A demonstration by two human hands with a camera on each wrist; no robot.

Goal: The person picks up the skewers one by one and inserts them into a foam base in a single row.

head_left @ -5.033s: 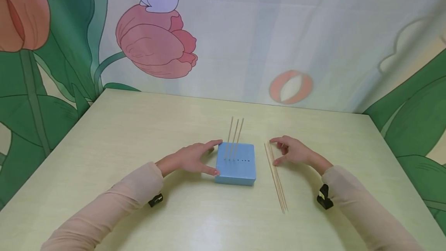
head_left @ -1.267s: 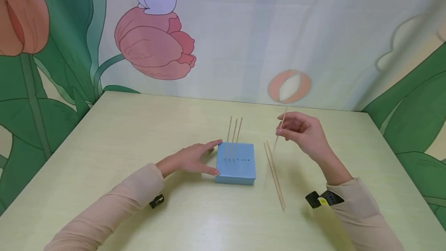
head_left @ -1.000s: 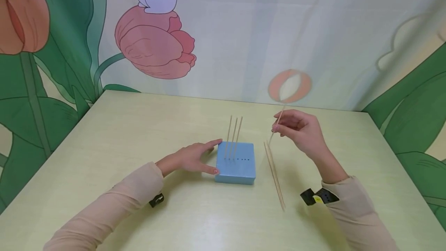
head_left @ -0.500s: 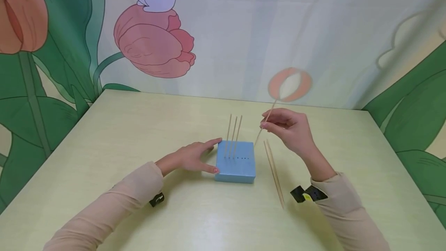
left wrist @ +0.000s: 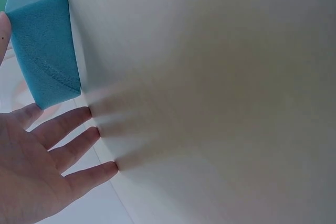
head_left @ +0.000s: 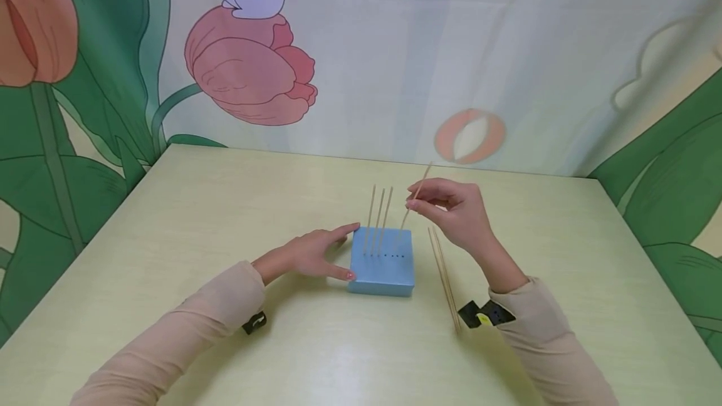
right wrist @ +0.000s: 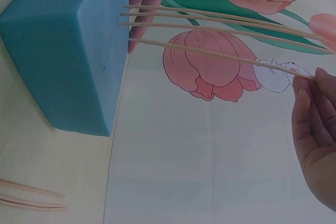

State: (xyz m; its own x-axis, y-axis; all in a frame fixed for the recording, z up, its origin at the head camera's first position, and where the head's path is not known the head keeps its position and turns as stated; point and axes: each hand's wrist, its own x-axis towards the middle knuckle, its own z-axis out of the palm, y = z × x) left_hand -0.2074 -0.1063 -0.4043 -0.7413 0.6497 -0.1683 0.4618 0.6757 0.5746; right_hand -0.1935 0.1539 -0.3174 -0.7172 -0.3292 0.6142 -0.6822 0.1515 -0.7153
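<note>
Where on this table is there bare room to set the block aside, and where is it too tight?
Bare: the table's far-left stretch beyond the left hand, and its right side past the loose sticks. Tight: the strip between the blue foam block and those sticks, with the right hand pinching a stick above it.

Pale yellow-green table [head_left: 225, 205], evenly lit, backed along its far edge by a fabric backdrop [head_left: 395, 49] printed with pink tulips, green leaves and a white rabbit.
</note>
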